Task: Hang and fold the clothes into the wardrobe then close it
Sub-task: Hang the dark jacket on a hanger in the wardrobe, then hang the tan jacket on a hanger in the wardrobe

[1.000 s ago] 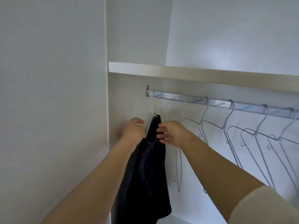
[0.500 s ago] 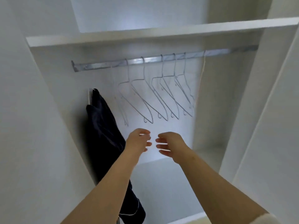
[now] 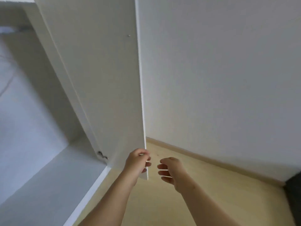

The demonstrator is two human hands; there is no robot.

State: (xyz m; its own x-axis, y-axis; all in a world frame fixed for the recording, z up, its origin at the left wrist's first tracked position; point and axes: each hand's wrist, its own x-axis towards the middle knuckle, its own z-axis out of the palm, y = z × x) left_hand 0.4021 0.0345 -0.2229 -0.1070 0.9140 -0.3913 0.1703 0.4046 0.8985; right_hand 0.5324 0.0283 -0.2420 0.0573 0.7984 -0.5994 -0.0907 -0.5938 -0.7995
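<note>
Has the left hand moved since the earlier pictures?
Yes. The left hand has left the dark garment by the rail and now grips the free edge of the open wardrobe door, near its bottom corner.

No legible text (none anywhere)

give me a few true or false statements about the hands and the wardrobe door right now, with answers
1. The left hand grips the free edge of the wardrobe door. True.
2. The right hand also holds the door. False: it hangs open beside the edge, touching nothing.
3. The door is fully shut. False: it stands open, with the wardrobe floor showing behind it.
4. A metal hinge shows near the door's bottom. True.
5. The floor outside the wardrobe is dark carpet. False: it is light wood-coloured.
</note>
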